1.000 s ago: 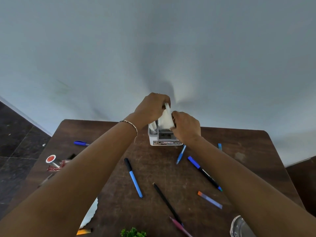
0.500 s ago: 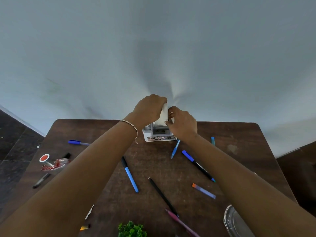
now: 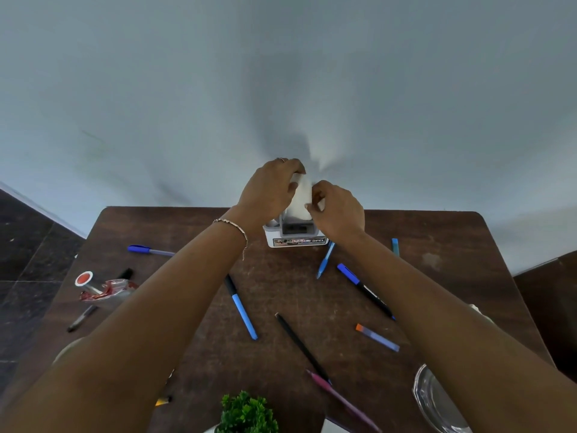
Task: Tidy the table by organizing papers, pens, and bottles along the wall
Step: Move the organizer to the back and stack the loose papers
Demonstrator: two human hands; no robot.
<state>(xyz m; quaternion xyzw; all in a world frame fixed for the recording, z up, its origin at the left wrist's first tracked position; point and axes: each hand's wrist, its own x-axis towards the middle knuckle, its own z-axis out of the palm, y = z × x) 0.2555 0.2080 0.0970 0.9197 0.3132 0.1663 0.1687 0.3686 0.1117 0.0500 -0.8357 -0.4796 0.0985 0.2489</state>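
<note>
White paper stands roughly upright, long axis vertical, pinched from both sides by left grip and right grip, directly over the white holder at the wall edge of the desk; the slot looks straight down, both grips equally near. Head view: paper's lower end and slot mouth hidden behind the grips, so can't tell which compartment it's entering.
</note>
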